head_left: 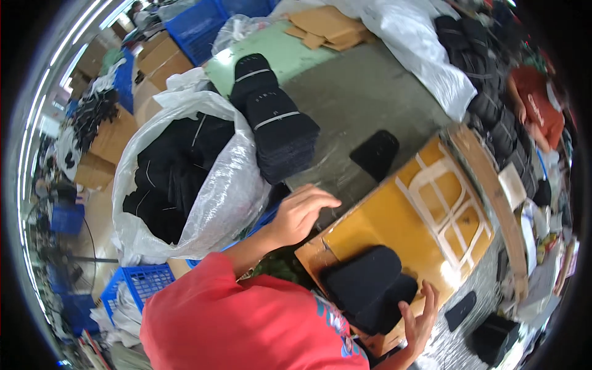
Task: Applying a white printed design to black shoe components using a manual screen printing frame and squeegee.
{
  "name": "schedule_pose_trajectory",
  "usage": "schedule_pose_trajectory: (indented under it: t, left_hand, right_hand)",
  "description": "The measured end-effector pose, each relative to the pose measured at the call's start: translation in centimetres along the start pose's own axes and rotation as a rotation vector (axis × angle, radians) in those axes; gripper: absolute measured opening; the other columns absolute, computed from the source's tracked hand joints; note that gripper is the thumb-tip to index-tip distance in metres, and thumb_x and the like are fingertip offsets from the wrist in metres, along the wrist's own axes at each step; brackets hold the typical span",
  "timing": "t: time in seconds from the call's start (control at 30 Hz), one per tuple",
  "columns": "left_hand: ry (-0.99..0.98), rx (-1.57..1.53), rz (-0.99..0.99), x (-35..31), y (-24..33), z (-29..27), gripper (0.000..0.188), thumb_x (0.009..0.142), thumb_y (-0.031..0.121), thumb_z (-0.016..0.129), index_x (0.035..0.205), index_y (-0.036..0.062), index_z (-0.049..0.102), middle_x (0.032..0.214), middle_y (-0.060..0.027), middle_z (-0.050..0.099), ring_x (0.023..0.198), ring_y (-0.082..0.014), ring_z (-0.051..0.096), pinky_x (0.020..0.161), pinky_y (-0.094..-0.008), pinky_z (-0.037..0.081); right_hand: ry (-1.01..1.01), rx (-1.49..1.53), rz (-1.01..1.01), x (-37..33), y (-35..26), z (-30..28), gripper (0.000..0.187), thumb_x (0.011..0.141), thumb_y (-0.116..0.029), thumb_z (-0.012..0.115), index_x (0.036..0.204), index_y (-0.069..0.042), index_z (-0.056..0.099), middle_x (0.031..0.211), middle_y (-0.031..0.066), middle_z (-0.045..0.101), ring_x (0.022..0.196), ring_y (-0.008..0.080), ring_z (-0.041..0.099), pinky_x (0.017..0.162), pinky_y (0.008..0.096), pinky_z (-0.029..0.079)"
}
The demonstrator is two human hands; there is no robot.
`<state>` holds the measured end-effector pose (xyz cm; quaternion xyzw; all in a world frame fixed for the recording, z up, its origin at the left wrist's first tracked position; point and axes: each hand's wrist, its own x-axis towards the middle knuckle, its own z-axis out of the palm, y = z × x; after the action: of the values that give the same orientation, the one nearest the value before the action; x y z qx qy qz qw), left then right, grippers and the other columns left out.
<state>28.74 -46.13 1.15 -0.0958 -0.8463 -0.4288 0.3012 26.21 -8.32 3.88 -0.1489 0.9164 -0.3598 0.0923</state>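
On the near end of a yellow board point(364, 222) lies a small stack of black rounded fabric pieces point(364, 277), with more black pieces point(394, 302) fanned out at its right. My right hand point(419, 320) is beside these, thumb and fingers spread, with nothing seen between them. My left hand point(302, 213) hovers past the board's left edge, fingers stretched to the right and slightly bent; its thumb is hidden and no held thing shows. A single black piece point(376, 153) lies on the grey tabletop point(345, 92) beyond the board.
Left of the table stands a clear plastic sack point(216, 197) of black pieces. Tall bundled stacks of black pieces point(283, 132) rise beside it. A pale frame template point(447, 206) lies on the board. Further right are a wooden strip point(493, 191), a loose black piece point(460, 310) and a co-worker point(536, 105).
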Motion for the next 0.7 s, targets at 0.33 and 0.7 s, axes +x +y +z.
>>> schedule_pose_trajectory:
  t: [0.33, 0.7]
  left_hand:
    - [-0.367, 0.792, -0.336, 3.4, 8.5, -15.8, 0.053, 0.084, 0.005, 0.059, 0.135, 0.0065, 0.047, 0.133, -0.0165, 0.048, 0.116, -0.0364, 0.050, 0.097, -0.0443, 0.042]
    - [-0.624, 0.800, -0.027, 13.4, -12.7, -20.6, 0.080, 0.066, -0.011, 0.047, 0.142, 0.0146, 0.045, 0.149, -0.0188, 0.038, 0.139, -0.0366, 0.034, 0.115, -0.0438, 0.028]
  right_hand:
    - [-0.051, -0.082, -0.077, 2.2, -0.4, -0.2, 0.077, 0.076, -0.052, 0.076, 0.131, -0.003, 0.053, 0.125, 0.0148, 0.054, 0.109, 0.0322, 0.055, 0.095, 0.0451, 0.044]
    - [-0.026, -0.041, -0.024, -0.7, 0.7, 1.0, 0.066, 0.066, -0.009, 0.078, 0.128, -0.003, 0.055, 0.121, 0.0180, 0.056, 0.115, 0.0381, 0.053, 0.099, 0.0433, 0.043]
